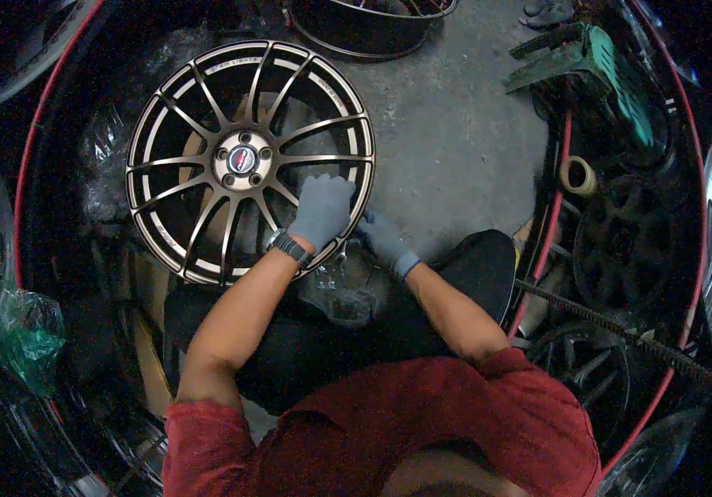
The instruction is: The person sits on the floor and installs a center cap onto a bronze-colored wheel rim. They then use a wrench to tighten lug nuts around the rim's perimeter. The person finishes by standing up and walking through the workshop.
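A bronze multi-spoke alloy wheel [236, 142] lies face up in front of me, with a round badge at its hub. My left hand [327, 207], in a grey glove, rests over the spokes at the near right part of the wheel. Its fingers are curled closed, and what they hold, if anything, is hidden. Just outside the rim, my right hand [387, 242] is at the wheel's near right edge, also gloved in grey. Its fingertips are blurred and partly hidden, so their grip is unclear.
Another wheel [364, 29] sits beyond this one. A green plastic stool [613, 83] stands at the far right, near a roll of tape [577, 176]. Dark wheels [621, 244] lie on the right. Clear-and-green plastic wrap [29, 340] is at the left. Grey floor [464, 149] shows right of the wheel.
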The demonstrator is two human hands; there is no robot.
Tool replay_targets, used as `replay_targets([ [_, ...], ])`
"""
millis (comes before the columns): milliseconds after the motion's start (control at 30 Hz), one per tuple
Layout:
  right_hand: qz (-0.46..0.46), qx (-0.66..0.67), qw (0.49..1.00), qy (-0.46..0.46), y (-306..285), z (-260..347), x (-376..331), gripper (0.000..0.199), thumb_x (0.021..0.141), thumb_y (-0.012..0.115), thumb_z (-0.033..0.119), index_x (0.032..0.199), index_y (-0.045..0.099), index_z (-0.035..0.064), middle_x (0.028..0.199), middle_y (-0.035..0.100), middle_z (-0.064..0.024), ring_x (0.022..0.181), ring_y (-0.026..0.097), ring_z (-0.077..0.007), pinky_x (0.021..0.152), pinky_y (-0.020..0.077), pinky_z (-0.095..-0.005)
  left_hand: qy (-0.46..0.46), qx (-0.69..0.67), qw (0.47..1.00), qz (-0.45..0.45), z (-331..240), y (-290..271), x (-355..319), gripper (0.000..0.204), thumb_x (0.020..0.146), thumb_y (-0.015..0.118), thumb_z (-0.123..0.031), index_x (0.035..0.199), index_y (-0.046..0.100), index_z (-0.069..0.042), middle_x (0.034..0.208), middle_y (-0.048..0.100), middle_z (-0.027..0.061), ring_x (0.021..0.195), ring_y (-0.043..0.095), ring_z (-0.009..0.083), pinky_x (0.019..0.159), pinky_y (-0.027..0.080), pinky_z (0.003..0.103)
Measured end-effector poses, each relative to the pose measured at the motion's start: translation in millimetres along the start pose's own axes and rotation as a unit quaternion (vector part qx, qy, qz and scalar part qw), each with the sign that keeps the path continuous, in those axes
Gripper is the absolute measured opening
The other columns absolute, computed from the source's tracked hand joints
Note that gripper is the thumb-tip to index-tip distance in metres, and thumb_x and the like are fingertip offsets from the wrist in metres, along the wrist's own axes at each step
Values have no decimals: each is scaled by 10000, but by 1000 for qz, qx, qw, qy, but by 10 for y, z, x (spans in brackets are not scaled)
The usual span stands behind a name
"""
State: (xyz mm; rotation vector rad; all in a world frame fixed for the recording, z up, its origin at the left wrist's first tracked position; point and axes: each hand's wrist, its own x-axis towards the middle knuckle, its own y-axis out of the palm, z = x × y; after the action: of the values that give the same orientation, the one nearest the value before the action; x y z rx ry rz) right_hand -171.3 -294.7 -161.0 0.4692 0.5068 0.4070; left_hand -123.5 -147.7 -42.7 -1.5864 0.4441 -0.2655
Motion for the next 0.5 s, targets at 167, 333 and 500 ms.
replay_targets([
  [167,-33,-146,988,-36,7,-52,2,440,991,586,163,1398,528,8,1333,623,-89,1173,578,-205,1027,468,-356,-6,-13,1000,20,7,-14,7,251,801,663,-118,1044,723,-127,937,689,81,931,657,280,768,482,434],
  [333,-56,-76,993,-74,48,-163,-1,409,1014,577,204,1371,562,7,1226,670,-62,1059,610,-147,937,505,-317,9,-14,999,-31,11,7,-20,113,802,629,-110,895,690,-132,860,673,71,866,647,279,741,463,435],
  [500,-21,-251,967,-36,-167,-126,57,432,1038,478,240,1416,524,39,1407,569,-192,1279,539,-343,1118,397,-421,16,-13,998,-57,23,52,-18,73,799,618,-109,830,681,-128,828,669,65,833,642,277,729,454,439],
])
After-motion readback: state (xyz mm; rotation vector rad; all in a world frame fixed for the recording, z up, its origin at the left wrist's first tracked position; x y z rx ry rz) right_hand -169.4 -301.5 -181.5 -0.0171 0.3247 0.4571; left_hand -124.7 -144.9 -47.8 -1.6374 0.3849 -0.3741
